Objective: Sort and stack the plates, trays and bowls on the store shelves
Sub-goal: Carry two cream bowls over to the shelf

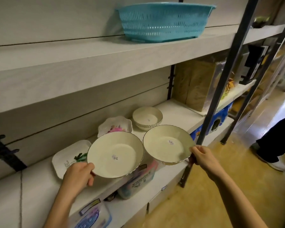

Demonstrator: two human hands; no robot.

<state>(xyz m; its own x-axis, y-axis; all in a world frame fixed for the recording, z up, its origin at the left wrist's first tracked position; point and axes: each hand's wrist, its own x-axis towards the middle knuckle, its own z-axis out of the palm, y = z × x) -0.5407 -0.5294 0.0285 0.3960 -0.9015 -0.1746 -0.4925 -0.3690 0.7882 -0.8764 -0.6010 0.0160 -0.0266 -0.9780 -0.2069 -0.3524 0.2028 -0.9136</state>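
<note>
The left hand [78,174] pinches the near-left rim of a cream bowl [115,154], thumb on top and fingers curled under, holding it above the front edge of the middle shelf [176,116]. The right hand [202,157] grips the right rim of a second cream bowl [168,143] in the same way, just right of the first; their rims look nearly touching. Each carries a small sticker inside. On the shelf behind them, a square white plate [67,159] with a green print lies at the left, partly hidden by the left bowl. Farther back sits a scalloped bowl [115,125] with pink decoration, and right of it a stack of small cream bowls [147,117]. A turquoise slotted basket [163,22] stands on the upper shelf [89,51]. Packaged goods [136,180] fill the shelf below.
</note>
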